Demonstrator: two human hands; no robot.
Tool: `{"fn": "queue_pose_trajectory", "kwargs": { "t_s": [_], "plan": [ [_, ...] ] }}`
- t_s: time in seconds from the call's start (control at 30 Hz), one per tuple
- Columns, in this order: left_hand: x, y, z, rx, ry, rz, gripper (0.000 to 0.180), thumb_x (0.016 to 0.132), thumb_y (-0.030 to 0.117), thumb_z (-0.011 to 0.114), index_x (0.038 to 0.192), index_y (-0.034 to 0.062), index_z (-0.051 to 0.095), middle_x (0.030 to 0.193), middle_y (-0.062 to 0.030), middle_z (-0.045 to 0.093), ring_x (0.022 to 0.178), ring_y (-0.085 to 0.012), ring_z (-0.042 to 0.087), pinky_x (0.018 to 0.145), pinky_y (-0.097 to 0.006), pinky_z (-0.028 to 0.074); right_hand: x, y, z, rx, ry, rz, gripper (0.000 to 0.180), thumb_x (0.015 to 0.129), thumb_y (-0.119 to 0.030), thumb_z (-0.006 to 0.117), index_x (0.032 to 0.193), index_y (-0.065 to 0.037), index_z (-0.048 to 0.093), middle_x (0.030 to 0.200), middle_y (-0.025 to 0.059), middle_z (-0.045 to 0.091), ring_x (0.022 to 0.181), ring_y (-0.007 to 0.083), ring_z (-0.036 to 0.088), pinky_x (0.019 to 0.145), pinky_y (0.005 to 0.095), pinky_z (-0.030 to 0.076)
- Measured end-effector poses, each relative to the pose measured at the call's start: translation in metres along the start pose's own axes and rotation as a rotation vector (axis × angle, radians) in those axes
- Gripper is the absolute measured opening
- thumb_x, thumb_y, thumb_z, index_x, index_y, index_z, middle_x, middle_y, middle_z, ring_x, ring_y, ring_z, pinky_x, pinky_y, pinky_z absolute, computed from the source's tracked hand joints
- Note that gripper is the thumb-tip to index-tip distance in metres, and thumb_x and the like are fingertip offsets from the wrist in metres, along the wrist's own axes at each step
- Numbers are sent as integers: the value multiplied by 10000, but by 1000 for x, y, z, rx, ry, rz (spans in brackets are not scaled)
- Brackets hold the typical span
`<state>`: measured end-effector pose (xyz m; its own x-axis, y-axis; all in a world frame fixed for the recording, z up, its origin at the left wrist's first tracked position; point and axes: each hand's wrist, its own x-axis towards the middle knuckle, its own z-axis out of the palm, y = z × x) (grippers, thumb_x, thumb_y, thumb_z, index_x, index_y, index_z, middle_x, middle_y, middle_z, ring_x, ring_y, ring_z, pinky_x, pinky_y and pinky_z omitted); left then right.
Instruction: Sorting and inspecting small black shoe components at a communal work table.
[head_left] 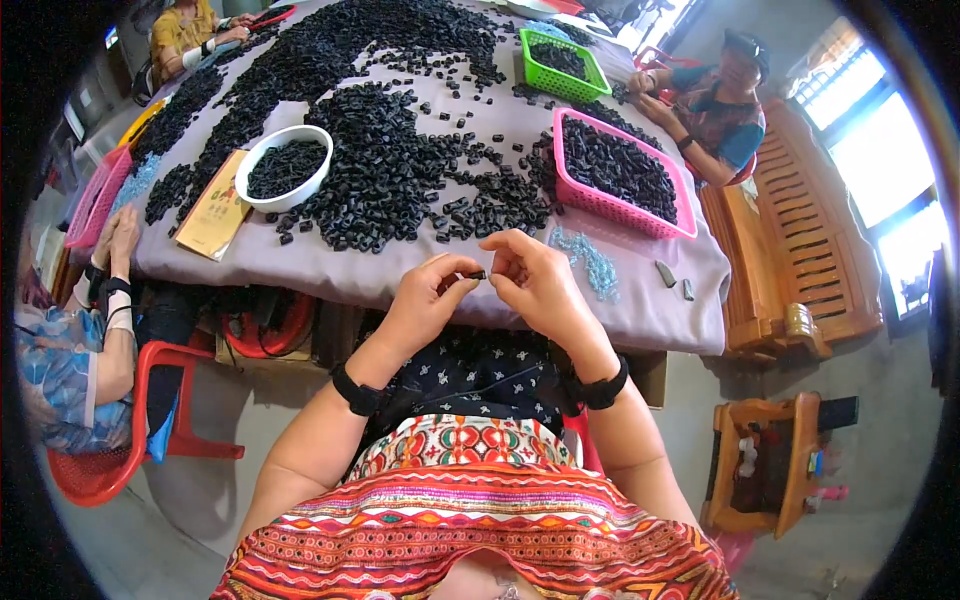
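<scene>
Just above the near edge of the table (330, 265), the left hand (425, 300) and the right hand (540, 280) meet, each grip pinched together on one end of a small black piece (478, 273) held between the fingertips. Just right of the hands lies a clump of pale blue bits (590, 262). Farther off lie a pink basket (672, 222), a white bowl (262, 152) and a wide heap of black pieces (390, 170).
</scene>
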<state>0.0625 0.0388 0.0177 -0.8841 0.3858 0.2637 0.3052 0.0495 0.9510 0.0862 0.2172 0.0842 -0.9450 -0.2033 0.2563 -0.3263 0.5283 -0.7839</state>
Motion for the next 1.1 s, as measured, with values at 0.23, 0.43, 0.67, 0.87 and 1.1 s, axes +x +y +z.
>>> {"fn": "queue_pose_trajectory", "kwargs": {
  "t_s": [0.23, 0.43, 0.67, 0.87, 1.1],
  "plan": [
    [0, -3, 1, 53, -66, 55, 182, 875, 60, 639, 1046, -2, 648, 933, -52, 645, 784, -91, 584, 698, -236, 472, 0, 0, -4, -24, -115, -3, 358, 777, 56, 618, 1129, 6, 583, 729, 9, 561, 641, 69, 528, 582, 234, 451],
    [1, -4, -7, 29, -184, 61, 140, 862, 51, 656, 988, -8, 670, 931, -52, 646, 800, -98, 594, 722, -248, 486, 10, 33, -13, 452, -388, 309, 367, 803, -33, 720, 1142, 11, 586, 747, 1, 616, 649, 68, 562, 559, 219, 455],
    [4, 0, -16, -325, -115, -42, 113, 884, 47, 646, 988, 12, 672, 883, 22, 642, 777, -50, 569, 704, -215, 475, 20, 36, -3, 572, -458, 377, 360, 869, -193, 714, 1139, 15, 598, 761, 9, 626, 637, 62, 572, 550, 211, 465],
    [20, -24, -55, -425, 511, -38, 100, 900, 85, 655, 989, 41, 651, 853, 13, 643, 691, -44, 572, 640, -192, 480, 69, 25, 62, 24, -55, -93, 232, 856, -164, 667, 1007, 12, 672, 830, 76, 641, 653, 149, 596, 607, 281, 491],
    [27, -48, -60, -464, 582, -71, 118, 913, 64, 638, 1025, 32, 615, 888, 5, 637, 731, -55, 608, 652, -189, 498, 109, 57, 81, -265, -42, -181, 183, 765, -76, 654, 936, -32, 701, 970, 181, 630, 927, 378, 611, 840, 432, 496]
  ]
}}
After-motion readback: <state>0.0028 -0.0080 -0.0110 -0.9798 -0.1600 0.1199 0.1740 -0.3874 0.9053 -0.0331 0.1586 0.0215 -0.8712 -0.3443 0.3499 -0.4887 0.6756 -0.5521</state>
